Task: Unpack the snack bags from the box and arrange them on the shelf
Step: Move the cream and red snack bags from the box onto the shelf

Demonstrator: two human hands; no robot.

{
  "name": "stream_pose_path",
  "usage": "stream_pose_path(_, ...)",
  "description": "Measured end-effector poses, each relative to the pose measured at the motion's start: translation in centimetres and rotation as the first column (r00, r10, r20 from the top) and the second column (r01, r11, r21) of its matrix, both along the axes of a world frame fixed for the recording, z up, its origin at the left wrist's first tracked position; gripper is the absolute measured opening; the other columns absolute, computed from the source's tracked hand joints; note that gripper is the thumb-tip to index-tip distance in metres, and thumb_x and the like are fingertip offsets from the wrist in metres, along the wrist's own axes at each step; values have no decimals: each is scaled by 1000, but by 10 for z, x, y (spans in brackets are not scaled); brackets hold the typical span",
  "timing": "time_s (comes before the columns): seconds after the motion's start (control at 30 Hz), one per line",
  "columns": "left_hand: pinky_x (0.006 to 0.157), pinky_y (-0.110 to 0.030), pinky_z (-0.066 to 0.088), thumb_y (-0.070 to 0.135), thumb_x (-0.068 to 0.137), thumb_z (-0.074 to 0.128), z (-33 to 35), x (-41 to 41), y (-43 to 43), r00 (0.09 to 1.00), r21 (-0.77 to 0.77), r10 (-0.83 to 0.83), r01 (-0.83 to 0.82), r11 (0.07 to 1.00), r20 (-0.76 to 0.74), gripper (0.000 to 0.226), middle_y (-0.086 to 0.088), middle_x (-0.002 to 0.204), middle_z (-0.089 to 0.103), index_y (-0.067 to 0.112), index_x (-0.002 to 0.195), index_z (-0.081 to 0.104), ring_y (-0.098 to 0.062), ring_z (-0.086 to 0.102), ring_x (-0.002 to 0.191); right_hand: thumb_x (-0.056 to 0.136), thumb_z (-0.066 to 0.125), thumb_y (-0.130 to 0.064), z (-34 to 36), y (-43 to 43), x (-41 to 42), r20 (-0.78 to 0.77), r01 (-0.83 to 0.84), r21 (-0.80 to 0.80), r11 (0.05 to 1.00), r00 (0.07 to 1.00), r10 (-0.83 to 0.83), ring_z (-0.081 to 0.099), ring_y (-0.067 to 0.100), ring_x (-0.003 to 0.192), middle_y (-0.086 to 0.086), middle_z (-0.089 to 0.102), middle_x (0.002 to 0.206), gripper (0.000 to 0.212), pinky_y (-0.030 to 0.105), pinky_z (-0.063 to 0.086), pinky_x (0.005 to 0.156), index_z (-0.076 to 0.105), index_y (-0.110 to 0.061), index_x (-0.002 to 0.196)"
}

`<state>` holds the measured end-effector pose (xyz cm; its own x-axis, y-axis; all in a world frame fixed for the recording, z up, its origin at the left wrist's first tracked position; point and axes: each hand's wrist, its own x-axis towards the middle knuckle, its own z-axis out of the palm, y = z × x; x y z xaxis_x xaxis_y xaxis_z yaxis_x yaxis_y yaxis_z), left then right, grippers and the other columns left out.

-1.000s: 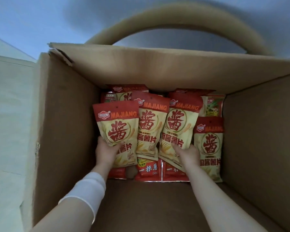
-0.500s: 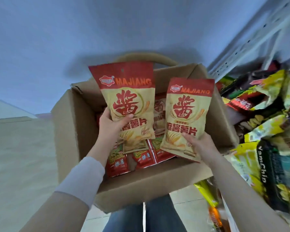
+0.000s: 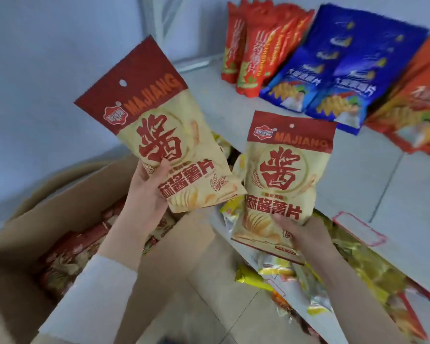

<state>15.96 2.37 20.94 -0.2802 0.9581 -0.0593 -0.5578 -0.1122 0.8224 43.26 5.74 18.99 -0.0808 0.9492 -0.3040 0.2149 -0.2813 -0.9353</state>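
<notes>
Two red-and-cream MAJIANG snack bags are in the air in front of the white shelf [image 3: 372, 184]. My left hand [image 3: 149, 192] grips the lower corner of the left bag [image 3: 159, 127], which tilts to the left. My right hand [image 3: 301, 234] holds the bottom of the right bag [image 3: 286, 180], upright over the shelf's front edge. The open cardboard box [image 3: 174, 274] sits at the lower left, with several red bags [image 3: 75, 249] still inside.
On the shelf stand red bags [image 3: 256, 45], blue bags [image 3: 338, 68] and orange bags [image 3: 417, 95] in rows at the back. A lower shelf holds yellow and silver bags [image 3: 296, 276]. A pale wall [image 3: 47, 58] lies to the left.
Both hands lifted their bags out of the box and carried them up and to the right, toward the shelf. My view turned from the box to the shelf.
</notes>
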Motion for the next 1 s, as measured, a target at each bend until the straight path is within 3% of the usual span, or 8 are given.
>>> stream_pose_path(0.07, 79, -39, 56, 35, 56, 86, 19, 58, 13, 991, 73, -128, 130, 989, -37, 87, -4, 116, 67, 12, 130, 47, -23, 64, 107, 81, 70, -14, 18, -11, 62, -11, 68, 60, 996, 998, -67, 49, -6, 34, -16, 58, 42, 11, 6, 35, 37, 65, -11, 90)
stream_pose_path(0.13, 72, -34, 57, 36, 50, 88, 36, 123, 23, 979, 102, -188, 196, 975, -84, 77, -1, 107, 71, 16, 117, 56, -20, 68, 100, 79, 72, -18, 32, -21, 128, -9, 139, 108, 984, 990, -139, 49, -6, 35, -16, 59, 43, 10, 6, 36, 38, 65, -14, 86)
stream_pose_path(0.27, 68, -31, 57, 25, 68, 77, 64, 257, 44, 929, 113, -307, 334, 936, -206, 42, 2, 99, 73, 20, 106, 59, -17, 69, 95, 75, 75, -23, 50, -47, 249, -9, 307, 167, 937, 951, -310, 66, 0, 56, -7, 73, 70, 16, 13, 47, 49, 69, -17, 88)
stream_pose_path(0.43, 68, -30, 57, 17, 76, 72, 80, 400, 69, 844, 58, -426, 468, 882, -327, 35, 0, 98, 73, 17, 108, 59, -18, 70, 92, 73, 77, -24, 58, -74, 362, -36, 507, 155, 848, 861, -508, 71, 19, 75, 4, 74, 81, 18, 29, 54, 64, 68, -16, 87)
stream_pose_path(0.63, 81, -29, 53, 24, 70, 79, 74, 526, 108, 767, 109, -410, 522, 846, -494, 40, 6, 101, 71, 26, 104, 59, -12, 68, 96, 73, 77, -24, 48, -85, 465, -56, 687, 144, 712, 724, -688, 70, 13, 67, 0, 73, 75, 17, 24, 54, 56, 68, -15, 84)
stream_pose_path(0.77, 79, -27, 52, 23, 77, 74, 69, 584, 151, 745, 104, -351, 488, 867, -568, 40, 4, 109, 67, 24, 112, 53, -11, 64, 101, 71, 79, -26, 40, -56, 517, -79, 709, 109, 697, 705, -705, 72, 24, 78, 5, 75, 80, 23, 40, 57, 78, 70, -13, 88)
stream_pose_path(0.87, 68, -13, 50, 22, 79, 72, 66, 619, 193, 708, 148, -273, 472, 869, -651, 39, 10, 102, 65, 22, 112, 51, 1, 61, 92, 70, 79, -23, 43, -13, 549, -98, 720, 130, 681, 693, -714, 72, 24, 80, 6, 75, 83, 22, 39, 56, 79, 71, -12, 88)
stream_pose_path(1.0, 81, -32, 54, 35, 74, 75, 44, 654, 254, 659, 86, -267, 452, 888, -703, 48, 0, 108, 65, 19, 113, 52, -12, 63, 100, 72, 78, -21, 44, 57, 581, -97, 692, 133, 709, 721, -686, 72, 23, 80, 6, 75, 85, 23, 34, 57, 73, 70, -10, 91)
